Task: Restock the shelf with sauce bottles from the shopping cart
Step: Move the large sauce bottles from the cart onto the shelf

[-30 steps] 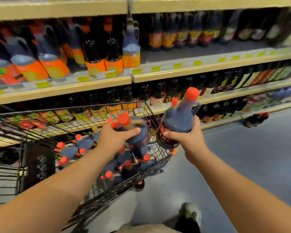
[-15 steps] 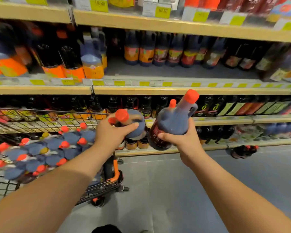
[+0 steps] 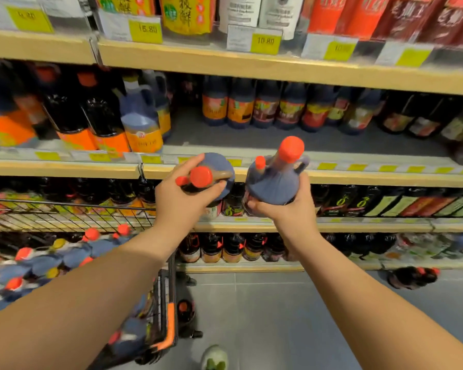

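Two bottles in hand: your left hand (image 3: 182,201) curls its fingers round the tilted bottle (image 3: 221,166) at the neck, right hand (image 3: 286,213) grips the upright bottle (image 3: 271,182) low on its body, both just below and in front of the shelf gap (image 3: 251,141), presumably to slot straight in.

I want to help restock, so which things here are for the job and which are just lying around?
For the job: left hand, gripping the left sauce bottle; right hand, gripping the right sauce bottle; shopping cart; cart bottles; half-empty shelf.
Just lying about: floor bottles; red boxes; price tags.
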`<state>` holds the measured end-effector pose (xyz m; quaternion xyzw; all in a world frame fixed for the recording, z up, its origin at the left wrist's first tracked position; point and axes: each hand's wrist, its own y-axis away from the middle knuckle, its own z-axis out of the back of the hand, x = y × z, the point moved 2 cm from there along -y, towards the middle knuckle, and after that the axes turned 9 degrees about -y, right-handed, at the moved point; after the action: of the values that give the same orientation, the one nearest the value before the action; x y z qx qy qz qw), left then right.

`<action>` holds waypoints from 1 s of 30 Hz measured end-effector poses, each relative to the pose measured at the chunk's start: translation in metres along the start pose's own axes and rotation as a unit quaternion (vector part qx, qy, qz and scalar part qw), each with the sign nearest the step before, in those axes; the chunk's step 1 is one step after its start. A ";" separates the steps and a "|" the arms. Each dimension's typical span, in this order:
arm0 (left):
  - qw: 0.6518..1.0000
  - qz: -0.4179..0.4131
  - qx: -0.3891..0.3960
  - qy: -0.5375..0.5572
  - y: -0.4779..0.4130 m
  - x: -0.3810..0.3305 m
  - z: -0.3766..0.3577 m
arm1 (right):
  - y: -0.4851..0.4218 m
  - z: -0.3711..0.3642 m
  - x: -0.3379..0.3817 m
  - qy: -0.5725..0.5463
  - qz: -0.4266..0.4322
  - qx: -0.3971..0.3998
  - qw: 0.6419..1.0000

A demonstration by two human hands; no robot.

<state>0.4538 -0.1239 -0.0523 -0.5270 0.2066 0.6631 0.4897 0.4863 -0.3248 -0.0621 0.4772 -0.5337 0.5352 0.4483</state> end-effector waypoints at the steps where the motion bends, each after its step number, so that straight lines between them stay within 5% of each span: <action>1: 1.000 -0.011 -0.003 -0.004 -0.009 0.002 -0.002 | -0.009 -0.004 0.001 0.004 0.013 0.006 1.000; 16: 0.993 -0.078 -0.077 -0.050 -0.098 0.032 -0.043 | -0.136 -0.038 -0.034 0.073 0.122 0.027 0.990; 30: 0.991 -0.048 -0.118 -0.042 -0.144 0.049 -0.083 | -0.197 -0.044 -0.080 0.050 0.098 0.013 0.994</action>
<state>0.6219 -0.1059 -0.0918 -0.5622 0.0810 0.6800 0.4636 0.6912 -0.2726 -0.1117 0.4012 -0.5474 0.6067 0.4138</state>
